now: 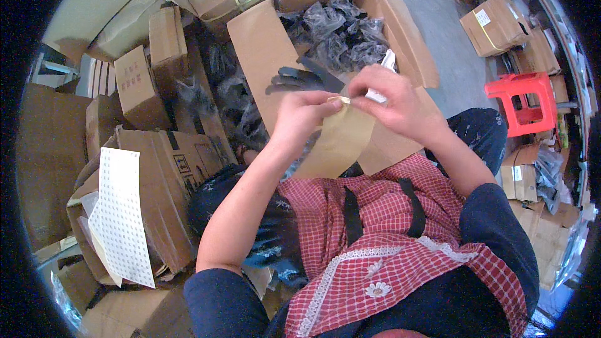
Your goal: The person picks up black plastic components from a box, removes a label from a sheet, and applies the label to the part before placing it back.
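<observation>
In front of my lap, my left hand [303, 117] pinches the upper edge of a yellowish-tan paper sheet [340, 141], thumb on top. Beside it my right hand [395, 99] is closed at the same edge, its fingertips pressed together. A small pale strip [341, 99] shows between the two hands; whether it is part of the sheet I cannot tell. Behind my right fingers is a white object [377, 95], partly hidden, its kind unclear. Just beyond my hands, a dark grey glove [302, 79] lies on the carton's cardboard flap.
Ahead stands an open carton [407, 37] full of plastic-wrapped dark items [341, 31]. A sheet of small printed labels [125, 213] rests on a carton [178, 181] at my left. To the right are a red plastic stool [523, 103] and stacked cartons [494, 25].
</observation>
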Demonstrator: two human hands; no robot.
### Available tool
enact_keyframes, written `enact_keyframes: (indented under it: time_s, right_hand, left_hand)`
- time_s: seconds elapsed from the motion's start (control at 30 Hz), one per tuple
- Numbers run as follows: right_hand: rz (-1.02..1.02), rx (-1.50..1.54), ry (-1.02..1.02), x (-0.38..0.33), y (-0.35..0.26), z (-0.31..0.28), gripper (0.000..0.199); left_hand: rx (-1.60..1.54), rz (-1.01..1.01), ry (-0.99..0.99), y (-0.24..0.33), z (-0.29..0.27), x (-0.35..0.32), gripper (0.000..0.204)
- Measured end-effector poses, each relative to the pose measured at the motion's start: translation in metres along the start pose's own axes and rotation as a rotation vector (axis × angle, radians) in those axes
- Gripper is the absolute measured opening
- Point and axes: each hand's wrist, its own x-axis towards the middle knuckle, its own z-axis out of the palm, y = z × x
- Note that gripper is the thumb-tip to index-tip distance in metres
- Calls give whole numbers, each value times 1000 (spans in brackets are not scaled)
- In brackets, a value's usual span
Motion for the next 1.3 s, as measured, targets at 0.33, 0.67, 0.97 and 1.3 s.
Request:
enact_keyframes:
  time_s: [0.33,0.67,0.97,1.3]
  right_hand:
    - [148,17,-252,24,39,-2,19]
    - [139,-178,-66,31,32,-6,20]
    - [-40,0,-248,33,13,0,24]
    - [-350,-465,-268,44,-3,5,27]
  left_hand:
    - [491,111,46,8,5,-9,25]
    - [511,157,66,7,8,-14,23]
    - [603,195,66,14,12,-20,22]
    - [652,213,62,10,13,-22,19]
